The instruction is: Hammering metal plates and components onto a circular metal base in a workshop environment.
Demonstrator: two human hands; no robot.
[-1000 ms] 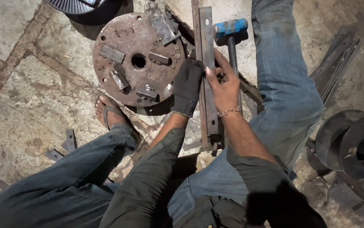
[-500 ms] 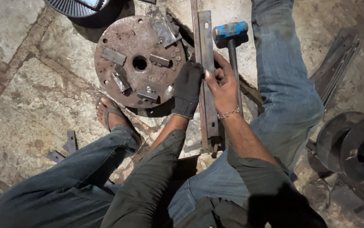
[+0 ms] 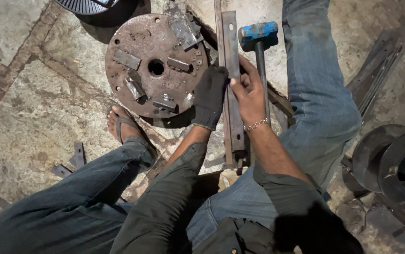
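Observation:
A long flat steel bar (image 3: 230, 42) lies lengthwise on the floor between my legs. My left hand (image 3: 210, 96), in a dark glove, grips the bar's left edge at mid-length. My bare right hand (image 3: 248, 91), with a chain bracelet at the wrist, holds the bar's right edge, fingers curled on it. A blue-headed sledgehammer (image 3: 258, 34) lies just right of the bar, its handle running under my right hand. A rusty round steel disc (image 3: 139, 42) with a centre hole and several small welded plates sits left of the bar.
My sandalled foot (image 3: 125, 124) rests below the disc. Small steel offcuts (image 3: 71, 162) lie on the stone floor at left. A bundle of steel strips (image 3: 376, 66) lies at right, and wire spools (image 3: 402, 162) stand at the far right. A dark fan grille (image 3: 87, 4) is at top.
Both hands have stayed on the bar and shifted only slightly along it. The hammer and disc have not moved.

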